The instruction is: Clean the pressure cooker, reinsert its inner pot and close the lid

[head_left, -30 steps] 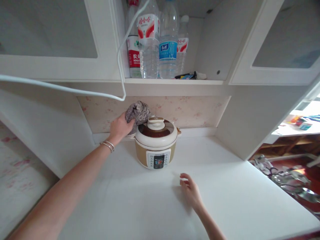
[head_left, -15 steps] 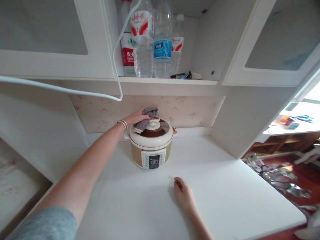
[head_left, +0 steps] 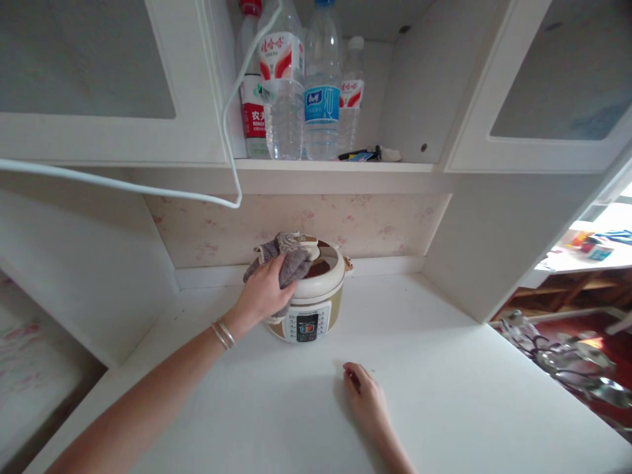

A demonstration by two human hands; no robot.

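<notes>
A small tan and white electric cooker [head_left: 318,306] with a control panel on its front stands at the back of the white counter [head_left: 434,368]. My left hand [head_left: 261,293] grips a grey-brown cloth [head_left: 291,260] and presses it on the near left part of the cooker's lid. My right hand [head_left: 365,398] rests on the counter in front of the cooker, palm down, fingers loosely curled, holding nothing.
Above, an open shelf holds several water bottles [head_left: 320,85] between two white cabinet doors [head_left: 99,79]. A white cable [head_left: 227,131] hangs across the left. A white side panel [head_left: 494,250] bounds the counter on the right, with clutter beyond it.
My left hand has drawn the cloth from the back of the lid over to its near left side. My right hand has stayed on the counter.
</notes>
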